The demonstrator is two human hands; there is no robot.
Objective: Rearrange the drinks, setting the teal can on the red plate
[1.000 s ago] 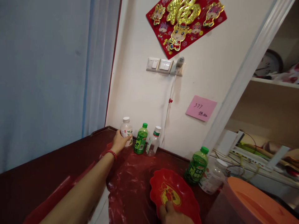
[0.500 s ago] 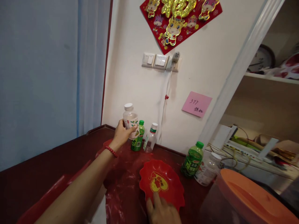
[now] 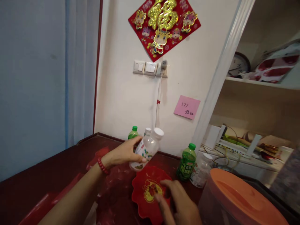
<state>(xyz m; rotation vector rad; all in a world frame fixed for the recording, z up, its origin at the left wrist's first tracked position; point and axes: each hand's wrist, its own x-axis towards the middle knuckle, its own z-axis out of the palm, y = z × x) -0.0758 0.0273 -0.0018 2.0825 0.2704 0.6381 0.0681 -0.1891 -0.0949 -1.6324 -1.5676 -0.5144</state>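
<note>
White-capped bottle (image 3: 147,148): it is off the table and in my left hand (image 3: 124,153), tilted with its cap leaning up and to the right, held just above the far rim of the red dish (image 3: 140,195).

Head view, findings. A second ago this bottle stood upright against the wall at the left end of a row of three, with my left hand only closing on it. Half a second ago it was lifted clear, still upright. It is now carried rightward and toward me, and tipped. My left fingers are wrapped round its body, thumb below and fingers on top; the grip is closed on it. A red bead bracelet (image 3: 102,165) sits on that wrist.

The two bottles it left remain at the wall: a green bottle (image 3: 132,133) and a clear one behind the carried bottle, mostly hidden.

My right hand (image 3: 181,204) lies on the near right rim of the red dish, fingers spread and loosely bent, not clamped on anything I can make out; it rested on the dish throughout.

Another green bottle (image 3: 187,162) and a clear jar (image 3: 201,170) stand right of the dish. An orange lid (image 3: 243,197) is at the lower right.

Judgement: the bottle looks to be heading into the dish; it is not yet set down.
</note>
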